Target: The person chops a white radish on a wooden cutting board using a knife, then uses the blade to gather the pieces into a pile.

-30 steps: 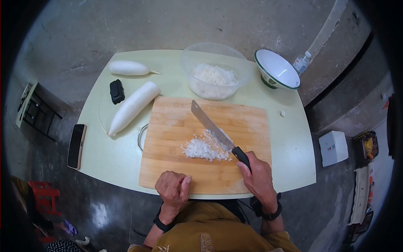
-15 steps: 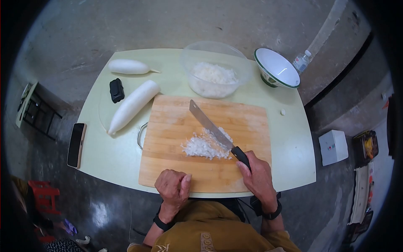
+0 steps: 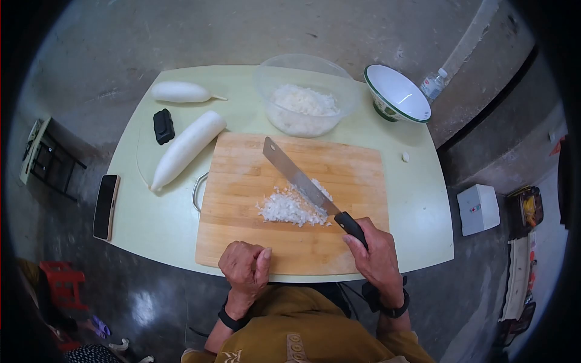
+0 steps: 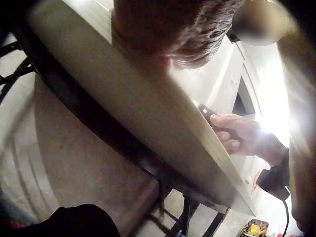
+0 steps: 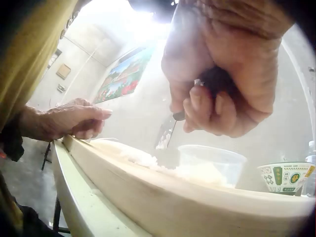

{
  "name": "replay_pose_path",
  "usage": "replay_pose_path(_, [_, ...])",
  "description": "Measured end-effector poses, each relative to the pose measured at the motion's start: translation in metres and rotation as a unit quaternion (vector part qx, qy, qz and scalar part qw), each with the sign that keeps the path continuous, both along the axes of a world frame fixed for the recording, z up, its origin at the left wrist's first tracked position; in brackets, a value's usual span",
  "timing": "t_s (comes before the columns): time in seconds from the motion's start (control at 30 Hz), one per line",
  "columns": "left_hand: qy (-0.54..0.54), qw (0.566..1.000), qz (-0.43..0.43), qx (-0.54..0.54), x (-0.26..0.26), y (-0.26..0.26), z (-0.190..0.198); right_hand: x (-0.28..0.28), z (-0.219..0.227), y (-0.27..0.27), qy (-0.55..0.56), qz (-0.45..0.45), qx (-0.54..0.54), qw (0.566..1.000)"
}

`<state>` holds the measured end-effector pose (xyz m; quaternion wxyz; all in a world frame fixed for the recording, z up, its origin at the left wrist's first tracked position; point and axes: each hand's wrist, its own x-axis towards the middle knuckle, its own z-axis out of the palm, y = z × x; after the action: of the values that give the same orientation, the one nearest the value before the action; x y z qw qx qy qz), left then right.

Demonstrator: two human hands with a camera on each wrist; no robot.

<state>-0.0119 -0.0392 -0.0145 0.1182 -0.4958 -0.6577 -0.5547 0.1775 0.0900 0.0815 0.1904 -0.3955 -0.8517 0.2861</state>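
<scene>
My right hand point(image 3: 376, 251) grips the black handle of a kitchen knife point(image 3: 296, 176) over the right front of the wooden cutting board point(image 3: 242, 172). The broad blade slants up and left across a small pile of finely chopped white radish point(image 3: 287, 207), with bits clinging to it in the right wrist view. At the board's front edge rests my left hand point(image 3: 244, 265), fingers curled in and thumb lying alongside, with nothing visible in it. The right wrist view shows this left hand point(image 5: 74, 119) from the side, curled at the board's edge.
Beyond the board stands a clear plastic bowl point(image 3: 275, 115) of chopped radish, with a green-rimmed bowl point(image 3: 396, 91) and a water bottle point(image 3: 433, 85) to its right. Two whole white radishes, a black case point(image 3: 163, 126) and a phone point(image 3: 106, 207) lie on the left of the table.
The head view has shifted slightly, moving the table up and left in frame. Against the board, the blade tip has swung a little left. My left hand stays at the front edge.
</scene>
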Motion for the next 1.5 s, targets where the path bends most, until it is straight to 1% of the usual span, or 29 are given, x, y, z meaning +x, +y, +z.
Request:
replay_pose_path(0.1, [0.001, 1.000, -0.005, 0.002, -0.001, 0.001, 0.001, 0.001, -0.004, -0.005, 0.030, 0.024, -0.003, 0.999])
replay_pose_path(0.13, [0.000, 1.000, -0.007, 0.003, -0.001, 0.000, 0.001, 0.001, -0.005, -0.006, 0.030, 0.025, -0.004, 0.999])
replay_pose_path(0.3, [0.004, 1.000, -0.004, 0.001, -0.001, -0.001, -0.001, -0.003, -0.015, -0.007, 0.016, 0.089, 0.048, 0.995])
replay_pose_path(0.33, [0.004, 1.000, -0.003, -0.006, -0.001, -0.001, -0.001, -0.003, -0.015, -0.006, 0.016, 0.089, 0.048, 0.995])
replay_pose_path(0.4, [0.005, 1.000, -0.003, -0.004, -0.001, -0.001, 0.000, -0.005, -0.014, -0.002, -0.012, 0.082, 0.081, 0.993])
replay_pose_path(0.43, [0.005, 1.000, -0.004, -0.002, -0.001, 0.000, 0.000, -0.005, -0.016, 0.000, -0.012, 0.081, 0.081, 0.993])
replay_pose_path(0.5, [0.009, 1.000, -0.005, -0.002, -0.001, -0.001, 0.000, -0.004, -0.021, 0.005, -0.017, 0.045, 0.100, 0.994])
replay_pose_path(0.53, [0.012, 1.000, -0.004, -0.003, -0.002, 0.000, 0.001, -0.005, -0.019, 0.005, -0.016, 0.045, 0.100, 0.994])
replay_pose_path(0.6, [0.009, 1.000, -0.005, 0.001, -0.002, 0.000, 0.000, -0.004, -0.015, 0.003, -0.003, 0.014, 0.079, 0.997])
replay_pose_path(0.83, [0.006, 1.000, -0.005, 0.003, -0.001, 0.000, -0.001, -0.003, -0.018, 0.002, -0.013, 0.021, 0.069, 0.997])
replay_pose_path(0.93, [0.001, 1.000, -0.007, 0.007, -0.001, 0.000, 0.001, -0.004, -0.014, 0.000, 0.006, 0.005, 0.056, 0.998])
replay_pose_path(1.03, [0.003, 1.000, -0.006, -0.002, -0.001, -0.001, 0.002, -0.006, -0.017, 0.002, -0.014, -0.008, 0.071, 0.997])
replay_pose_path(1.13, [0.001, 1.000, -0.013, 0.005, -0.002, 0.000, 0.001, -0.006, -0.013, 0.001, -0.021, -0.003, 0.056, 0.998])
replay_pose_path(1.2, [0.002, 1.000, -0.009, 0.004, -0.001, 0.000, -0.001, -0.006, -0.013, -0.001, 0.015, 0.002, 0.044, 0.999])
replay_pose_path(1.23, [0.002, 1.000, -0.007, 0.003, -0.001, 0.000, -0.002, -0.006, -0.015, -0.001, 0.015, 0.004, 0.044, 0.999])
replay_pose_path(1.33, [-0.014, 1.000, -0.006, 0.002, -0.001, -0.001, 0.000, -0.007, -0.019, 0.001, -0.015, 0.024, 0.076, 0.997])
replay_pose_path(1.37, [-0.014, 1.000, 0.008, 0.002, -0.001, -0.002, 0.001, -0.006, -0.015, -0.002, 0.000, 0.010, 0.065, 0.998])
replay_pose_path(1.4, [-0.012, 1.000, 0.002, -0.007, -0.002, -0.002, 0.002, -0.008, -0.014, -0.004, 0.015, -0.005, 0.053, 0.998])
replay_pose_path(1.43, [-0.010, 1.000, -0.006, -0.015, -0.002, -0.003, 0.002, -0.010, -0.014, -0.004, 0.016, 0.006, 0.052, 0.999])
replay_pose_path(1.5, [-0.013, 1.000, -0.002, -0.016, -0.001, -0.003, 0.002, -0.009, -0.013, -0.004, -0.002, 0.000, 0.035, 0.999])
